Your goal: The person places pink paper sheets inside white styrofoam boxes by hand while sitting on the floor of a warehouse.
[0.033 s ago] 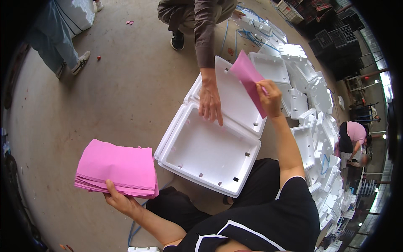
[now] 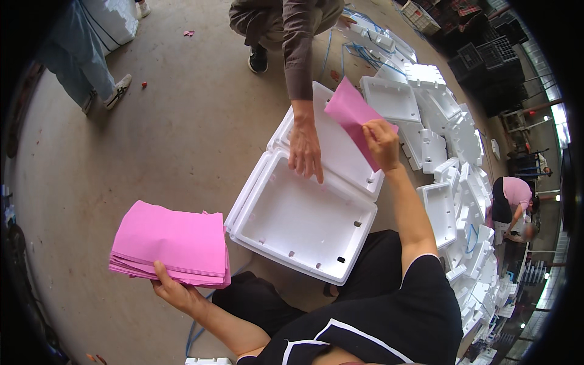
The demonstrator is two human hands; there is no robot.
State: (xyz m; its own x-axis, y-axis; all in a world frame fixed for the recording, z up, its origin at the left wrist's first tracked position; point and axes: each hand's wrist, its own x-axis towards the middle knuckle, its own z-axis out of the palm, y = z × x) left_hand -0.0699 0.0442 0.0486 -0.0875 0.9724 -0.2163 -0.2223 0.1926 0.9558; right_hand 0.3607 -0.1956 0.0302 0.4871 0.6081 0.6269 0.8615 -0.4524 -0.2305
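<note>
A thick stack of pink paper sheets rests in my left hand, its thumb lying over the near edge. My right hand pinches a pink paper sheet by its right side, raised above the far foam lid or tray. In front of me lies a shallow white foam box with small holes around its floor. A co-worker's hand reaches in from the far side, its fingers over the box's far edge.
White foam boxes are heaped along the right side, with blue straps among them at the back. The co-worker squats beyond the box. Another person's legs stand at the far left. Someone in pink bends over at the far right.
My right hand has shifted slightly left with the pink sheet. My left hand with the stack and the co-worker's hand have stayed nearly in place.
</note>
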